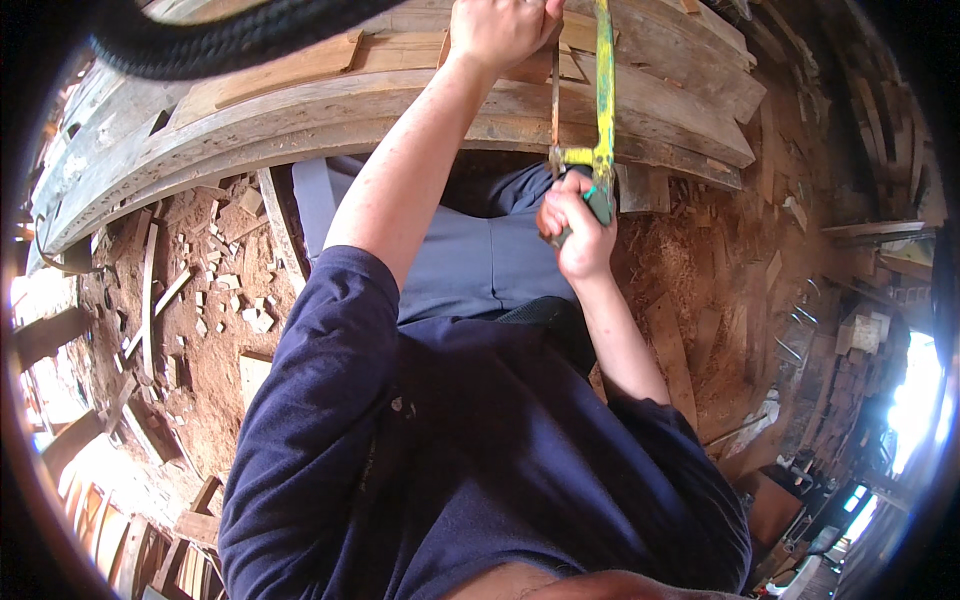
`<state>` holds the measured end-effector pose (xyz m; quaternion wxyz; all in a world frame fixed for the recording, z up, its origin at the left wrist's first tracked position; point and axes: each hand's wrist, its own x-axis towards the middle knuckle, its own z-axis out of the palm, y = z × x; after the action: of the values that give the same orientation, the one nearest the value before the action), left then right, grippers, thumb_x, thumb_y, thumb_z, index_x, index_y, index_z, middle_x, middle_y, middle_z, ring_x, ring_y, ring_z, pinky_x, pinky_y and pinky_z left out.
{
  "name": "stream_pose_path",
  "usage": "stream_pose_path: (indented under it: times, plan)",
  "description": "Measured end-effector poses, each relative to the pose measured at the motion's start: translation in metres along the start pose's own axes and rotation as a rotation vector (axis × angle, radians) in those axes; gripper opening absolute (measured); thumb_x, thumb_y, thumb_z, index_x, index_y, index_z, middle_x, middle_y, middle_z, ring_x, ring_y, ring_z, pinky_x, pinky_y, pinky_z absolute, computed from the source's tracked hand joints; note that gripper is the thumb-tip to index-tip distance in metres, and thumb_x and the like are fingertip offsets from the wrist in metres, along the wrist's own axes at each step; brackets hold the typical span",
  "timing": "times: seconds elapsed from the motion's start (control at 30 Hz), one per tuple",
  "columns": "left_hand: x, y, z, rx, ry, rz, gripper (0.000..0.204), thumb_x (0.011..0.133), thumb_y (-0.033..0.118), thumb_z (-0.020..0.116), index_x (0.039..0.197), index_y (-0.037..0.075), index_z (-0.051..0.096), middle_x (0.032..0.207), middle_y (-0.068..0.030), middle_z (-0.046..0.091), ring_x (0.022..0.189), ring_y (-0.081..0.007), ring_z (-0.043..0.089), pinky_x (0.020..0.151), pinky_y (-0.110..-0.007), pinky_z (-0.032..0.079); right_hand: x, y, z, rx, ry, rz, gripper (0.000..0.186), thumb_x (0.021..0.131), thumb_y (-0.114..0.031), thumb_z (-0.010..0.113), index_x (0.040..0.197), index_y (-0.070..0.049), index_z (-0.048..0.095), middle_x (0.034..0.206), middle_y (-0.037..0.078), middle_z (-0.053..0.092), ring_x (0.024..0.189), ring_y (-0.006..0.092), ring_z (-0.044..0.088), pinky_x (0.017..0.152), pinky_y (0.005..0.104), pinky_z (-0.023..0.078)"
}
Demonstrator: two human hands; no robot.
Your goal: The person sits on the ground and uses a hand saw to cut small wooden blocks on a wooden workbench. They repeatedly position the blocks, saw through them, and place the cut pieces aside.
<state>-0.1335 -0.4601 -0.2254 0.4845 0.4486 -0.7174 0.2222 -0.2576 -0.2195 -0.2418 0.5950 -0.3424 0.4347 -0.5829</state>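
One hand saw [605, 90], yellow frame with worn paint, green handle [598, 205], thin brownish blade [555, 105]; placed at the near edge of the bench, handle end out past that edge, far end cut off by the top of the view.

One right hand [580, 228], clenched round the handle, in the space between the bench and the person's body.

One left hand [500, 35], fingers curled, over the bench just left of the blade; fingertips turned away, so whether it grasps or only presses the wood cannot be told.

One bench [690, 115] of thick, weathered planks, its front edge bowed by the lens; right-hand plank ends stepped, one reaching past another. Bare plank top lies to the right of the saw frame.

One loose thin board [390, 52], lying on the planks left of the left hand.

One pair of grey trousers [470, 255], close below the front edge; one navy shirt [500, 430]; narrow open room between forearms.

Many small wood offcuts [262, 322], strewn on the brown floor [215, 400] at left, with several long strips [150, 300] among them.

One black braided cable [240, 45], crossing the upper left corner
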Motion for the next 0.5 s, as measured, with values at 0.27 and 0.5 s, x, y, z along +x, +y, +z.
stream_pose_path:
  times: [0.27, 0.5]
  plan:
    - [0.000, 0.000, -0.001, -0.003, 0.017, 0.011, 0.043, 0.098, 0.035, 0.062, 0.058, 0.020, 0.061, 0.057, -0.0031, 0.065, 0.054, -0.0231, 0.064, 0.064, -0.043, 0.047, -0.043, -0.086, 0.004, 0.065, 0.044, 0.067, 0.019, 0.096, -0.007, 0.056, 0.081, -0.014, 0.045, 0.065, -0.005, 0.038, 0.052, 0.0064, 0.039, 0.048, 0.0248, 0.034]
    - [-0.001, 0.000, -0.002, 0.005, 0.065, 0.047, 0.040, 0.096, 0.036, 0.066, 0.060, 0.021, 0.059, 0.056, -0.0018, 0.063, 0.055, -0.0224, 0.062, 0.062, -0.042, 0.046, 0.010, -0.093, 0.020, 0.075, 0.031, -0.227, 0.030, 0.094, -0.006, 0.056, 0.073, -0.017, 0.039, 0.061, -0.005, 0.036, 0.052, 0.0079, 0.036, 0.051, 0.0263, 0.032]
